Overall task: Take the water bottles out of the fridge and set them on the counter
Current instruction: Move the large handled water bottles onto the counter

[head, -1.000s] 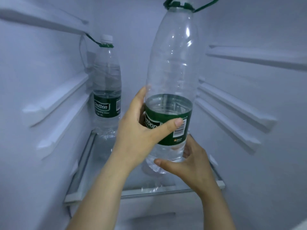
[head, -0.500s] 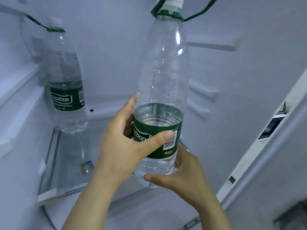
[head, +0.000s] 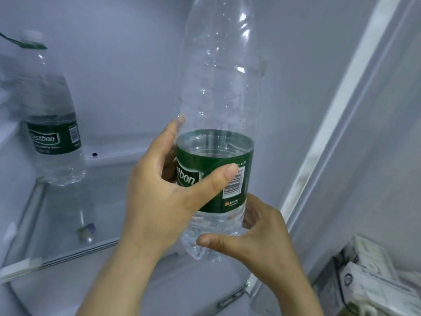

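Step in hand: bottle being carried out of the fridge.
The left hand [head: 164, 197] gripped the bottle [head: 218, 87] round its label; the right hand [head: 257, 242] cupped its base, fingers curled. A second bottle [head: 52, 124] stood far left on the shelf [head: 22, 265]. Next move: carry it upright to the counter, not in view.

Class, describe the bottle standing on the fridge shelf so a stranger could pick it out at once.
Inside the fridge, find the glass shelf. At its back left corner stands a green-labelled water bottle. It stands untouched, unlike the held bottle, and its white cap shows.
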`<state>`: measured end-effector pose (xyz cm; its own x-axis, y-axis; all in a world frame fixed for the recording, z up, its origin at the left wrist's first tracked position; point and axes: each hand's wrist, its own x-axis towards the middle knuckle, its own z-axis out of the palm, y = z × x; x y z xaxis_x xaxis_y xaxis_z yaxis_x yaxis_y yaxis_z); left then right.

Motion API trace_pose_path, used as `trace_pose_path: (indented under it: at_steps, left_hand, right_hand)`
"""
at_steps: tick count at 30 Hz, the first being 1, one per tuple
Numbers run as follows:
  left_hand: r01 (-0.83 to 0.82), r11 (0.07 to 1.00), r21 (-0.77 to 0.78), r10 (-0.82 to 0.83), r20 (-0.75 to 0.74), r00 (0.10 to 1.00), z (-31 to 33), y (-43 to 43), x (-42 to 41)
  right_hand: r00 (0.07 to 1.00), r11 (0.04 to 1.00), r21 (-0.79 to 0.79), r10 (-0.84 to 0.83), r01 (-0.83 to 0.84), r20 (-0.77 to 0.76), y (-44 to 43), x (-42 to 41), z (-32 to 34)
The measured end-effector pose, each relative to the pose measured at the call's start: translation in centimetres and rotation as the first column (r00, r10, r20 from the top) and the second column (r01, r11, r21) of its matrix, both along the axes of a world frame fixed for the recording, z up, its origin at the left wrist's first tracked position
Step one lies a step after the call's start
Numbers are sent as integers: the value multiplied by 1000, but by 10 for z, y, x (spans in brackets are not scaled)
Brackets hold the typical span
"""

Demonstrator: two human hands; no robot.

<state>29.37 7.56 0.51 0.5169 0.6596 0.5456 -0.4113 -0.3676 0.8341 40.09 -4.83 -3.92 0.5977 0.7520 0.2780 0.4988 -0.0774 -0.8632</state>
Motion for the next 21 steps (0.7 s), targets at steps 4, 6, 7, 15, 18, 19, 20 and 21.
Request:
trace_pose_path:
  at_steps: [4, 6, 7, 15, 18, 19, 20, 21]
  left_hand:
    - [24, 999, -31, -23, 18, 1000, -1, -17, 7]
    - [57, 997, -51, -55, 36, 998, -1, -22, 11]
    - [78, 995, -57, -75, 44, 996, -1, -24, 12]
    - [262, 965, 4, -262, 64, 963, 4, -38, 19]
    - [366, 929, 56, -370, 85, 925, 9, -49, 18]
    - [393, 916, 77, -399, 81, 914, 10, -53, 17]
    - [413, 906, 87, -420, 78, 904, 12, -56, 17]
    - [432, 898, 86, -439, 80, 895, 13, -59, 16]
  right_hand:
    - [999, 1000, -18, -25, 24, -26, -19, 1, 3]
    - [999, 999, -28, -47, 46, -25, -26, 0, 6]
    - [998, 998, -32, -62, 62, -22, -29, -1, 6]
    - [972, 973, 15, -232, 232, 21, -57, -26, 12]
    - [951, 951, 33, -308, 307, 24, -66, -40, 12]
    - [943, 942, 36, -334, 333, 14, -69, -45, 12]
    - [934, 933, 35, -357, 357, 4, -73, -50, 12]
    - [925, 924, 33, -381, 381, -3, -77, -55, 12]
